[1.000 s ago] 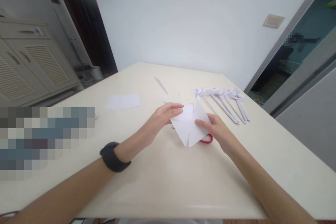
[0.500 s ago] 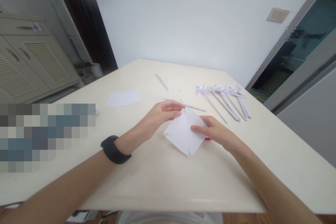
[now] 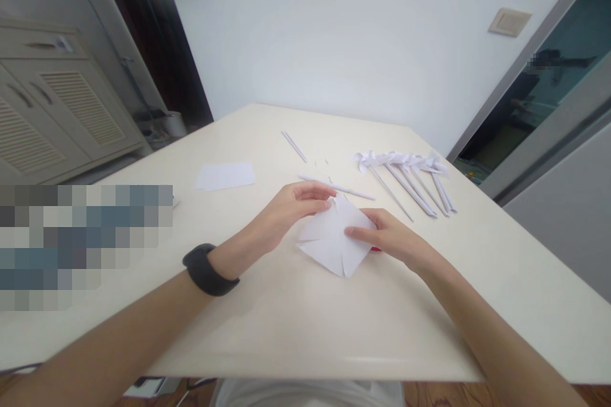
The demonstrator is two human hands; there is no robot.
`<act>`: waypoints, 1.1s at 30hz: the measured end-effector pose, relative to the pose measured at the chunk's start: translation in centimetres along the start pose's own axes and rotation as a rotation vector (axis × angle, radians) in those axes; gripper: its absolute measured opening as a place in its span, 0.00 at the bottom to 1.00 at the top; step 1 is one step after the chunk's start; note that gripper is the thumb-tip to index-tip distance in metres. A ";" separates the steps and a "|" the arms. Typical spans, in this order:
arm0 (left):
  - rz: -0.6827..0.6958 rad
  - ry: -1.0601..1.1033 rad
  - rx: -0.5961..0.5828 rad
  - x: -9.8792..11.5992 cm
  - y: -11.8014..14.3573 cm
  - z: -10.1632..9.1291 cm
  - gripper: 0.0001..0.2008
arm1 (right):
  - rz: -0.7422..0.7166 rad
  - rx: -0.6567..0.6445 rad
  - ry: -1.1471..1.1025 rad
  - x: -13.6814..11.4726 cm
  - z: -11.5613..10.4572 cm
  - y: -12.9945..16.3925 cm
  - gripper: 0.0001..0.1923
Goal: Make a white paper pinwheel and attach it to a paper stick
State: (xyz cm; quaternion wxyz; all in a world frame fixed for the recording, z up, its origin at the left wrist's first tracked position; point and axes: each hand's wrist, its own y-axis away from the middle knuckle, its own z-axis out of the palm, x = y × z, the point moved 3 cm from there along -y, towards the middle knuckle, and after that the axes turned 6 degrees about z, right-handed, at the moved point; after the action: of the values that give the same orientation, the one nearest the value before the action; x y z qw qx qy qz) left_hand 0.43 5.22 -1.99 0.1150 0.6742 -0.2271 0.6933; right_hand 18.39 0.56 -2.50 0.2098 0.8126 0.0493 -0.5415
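Note:
A square of white paper [image 3: 329, 249] with slits cut inward from its corners is held above the table, one corner toward me. My right hand [image 3: 382, 232] grips its right side, thumb on top and fingers underneath. My left hand [image 3: 305, 200], with a dark band on the wrist, pinches the far corner between thumb and fingers. Part of a red object [image 3: 376, 248] shows below my right hand; its kind is hidden. Just beyond the square lies a rolled paper stick [image 3: 353, 191].
Several paper pinwheels [image 3: 396, 160] on rolled sticks lie at the right back of the table [image 3: 334, 337]. A flat white sheet [image 3: 226, 176] lies at left, two thin paper sticks [image 3: 293, 146] farther back, with tiny scraps nearby. A blurred-out patch covers the left side.
The slits in the paper square have spread wider, most plainly at its left corner. Both hands keep nearly the same hold; the view has shifted slightly.

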 end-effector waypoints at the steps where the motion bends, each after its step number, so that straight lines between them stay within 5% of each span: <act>1: -0.003 0.000 0.009 -0.1 0.0 0.0 0.09 | -0.003 0.004 -0.008 0.0 -0.1 0.0 0.09; 10: -0.033 -0.104 -0.018 -0.1 0.1 0.4 0.10 | -0.025 0.064 -0.031 -0.3 -0.6 0.0 0.15; 19: -0.053 -0.142 -0.134 0.1 0.5 1.6 0.09 | -0.058 -0.002 -0.009 0.0 -0.1 -0.1 0.10; 33: -0.089 -0.096 -0.108 0.7 0.7 2.2 0.05 | -0.009 0.018 0.038 0.2 -0.2 0.0 0.11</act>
State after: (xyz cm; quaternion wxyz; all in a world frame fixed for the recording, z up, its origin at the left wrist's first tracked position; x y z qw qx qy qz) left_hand 1.94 3.45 -1.41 0.1707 0.7090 -0.2392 0.6410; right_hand 18.66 0.64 -2.57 0.1991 0.8244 0.0524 -0.5273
